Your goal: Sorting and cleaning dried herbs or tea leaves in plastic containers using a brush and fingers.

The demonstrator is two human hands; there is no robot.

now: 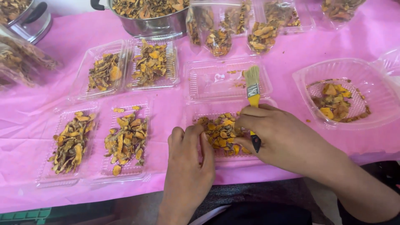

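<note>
My right hand (275,133) is shut on a small paintbrush (253,89) with a yellow handle and pale bristles pointing away from me. It rests over a clear plastic tray (191,109) heaped with dried orange-brown slices (221,132). My left hand (187,160) lies at that tray's near left edge, its fingertips touching the slices. Just beyond stands an almost empty clear tray (208,79) holding a few crumbs.
Several clear trays of dried slices (127,139) lie on the pink table cover (25,112) at left. A clear bowl (377,81) with some slices sits at right. Filled bags (218,39) and a metal pot (146,25) stand at the back.
</note>
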